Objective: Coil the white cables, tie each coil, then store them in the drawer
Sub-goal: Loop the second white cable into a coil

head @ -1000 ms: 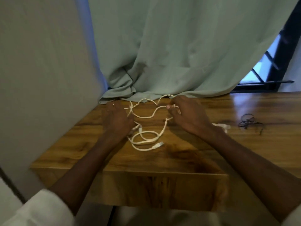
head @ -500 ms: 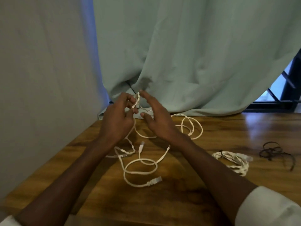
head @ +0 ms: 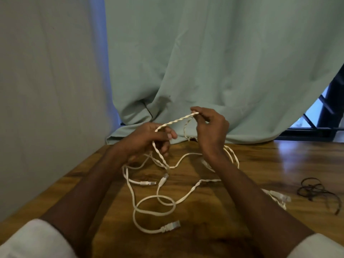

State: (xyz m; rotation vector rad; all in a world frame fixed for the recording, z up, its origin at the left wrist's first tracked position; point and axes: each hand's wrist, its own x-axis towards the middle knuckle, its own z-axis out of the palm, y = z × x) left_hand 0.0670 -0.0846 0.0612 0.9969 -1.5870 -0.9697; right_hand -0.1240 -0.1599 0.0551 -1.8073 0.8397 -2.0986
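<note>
Loose white cables (head: 154, 198) lie tangled on the wooden table (head: 214, 229), with several plug ends showing. A twisted stretch of white cable (head: 176, 121) runs taut in the air between my hands. My left hand (head: 149, 140) grips its lower end above the table's far edge. My right hand (head: 210, 127) pinches the upper end between thumb and fingers, a little higher and to the right. Another bundled white cable (head: 279, 197) lies partly behind my right forearm. No drawer is in view.
A small tangle of thin black ties (head: 316, 190) rests on the table at the right. A pale green curtain (head: 204, 62) hangs behind the table and drapes onto its back edge. A grey wall (head: 46, 90) closes the left side.
Both hands rose off the table with the cable. They came together, then my right hand pulled up and to the right, stretching the twisted section between them.
</note>
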